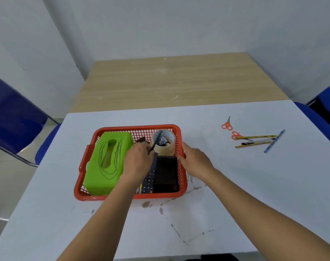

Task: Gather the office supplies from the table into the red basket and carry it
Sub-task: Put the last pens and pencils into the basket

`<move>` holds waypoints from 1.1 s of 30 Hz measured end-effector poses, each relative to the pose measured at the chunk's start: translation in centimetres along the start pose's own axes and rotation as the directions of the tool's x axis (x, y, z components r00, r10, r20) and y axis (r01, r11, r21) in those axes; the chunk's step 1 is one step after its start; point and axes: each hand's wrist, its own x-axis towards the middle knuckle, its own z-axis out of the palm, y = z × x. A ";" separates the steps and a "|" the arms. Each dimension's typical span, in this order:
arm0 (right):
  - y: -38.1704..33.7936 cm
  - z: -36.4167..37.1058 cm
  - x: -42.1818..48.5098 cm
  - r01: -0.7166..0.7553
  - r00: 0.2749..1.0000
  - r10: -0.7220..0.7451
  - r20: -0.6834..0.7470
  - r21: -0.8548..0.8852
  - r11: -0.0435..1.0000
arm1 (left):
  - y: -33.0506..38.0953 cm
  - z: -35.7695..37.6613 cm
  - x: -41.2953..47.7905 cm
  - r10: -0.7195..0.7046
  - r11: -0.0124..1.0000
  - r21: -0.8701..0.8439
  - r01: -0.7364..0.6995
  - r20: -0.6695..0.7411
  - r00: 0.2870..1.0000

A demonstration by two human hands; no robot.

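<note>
Spreading across most of the view, the white table (235, 194) carried the red basket (122, 197) near its middle. Inside the basket, a green tissue box (104, 166) filled the 9 o'clock side and a black box (167, 172) lay toward 4 o'clock. The left hand (139, 161) hung over the basket's centre, its fingers pinching a thin dark stick (152, 147) whose tip reached into the tape roll (165, 150) at the basket's 1 o'clock corner. The right hand (196, 159) sat at the basket's 3 o'clock side, with its fingers (181, 157) curled against the rim there. A dark keypad device (150, 180) lay between the green box and the black box, partly under the left wrist. Well apart from the basket, at about 2 o'clock, loose pencils (254, 137) and pens lay crossed on the table, and two small orange scissors (226, 125) lay just beside them.
</note>
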 end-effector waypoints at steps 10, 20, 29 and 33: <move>-0.8 0.9 -0.7 -0.056 0.998 0.053 -0.046 -0.053 0.997 | -3.3 0.8 -1.6 -0.162 0.977 0.154 0.146 0.103 0.981; 1.0 -0.8 -0.1 0.008 0.997 -0.007 -0.073 0.012 1.000 | -0.3 0.7 -0.3 -0.039 0.973 0.228 0.020 0.077 0.996; 5.3 -6.1 -0.2 0.016 0.968 -0.001 -0.249 0.059 0.998 | 8.7 3.9 2.9 0.301 0.953 -0.024 -0.301 -0.012 0.954; 9.4 -8.4 -0.5 -0.031 0.947 0.049 -0.317 0.061 0.998 | 13.2 6.4 4.0 0.375 0.925 -0.071 -0.372 0.032 0.926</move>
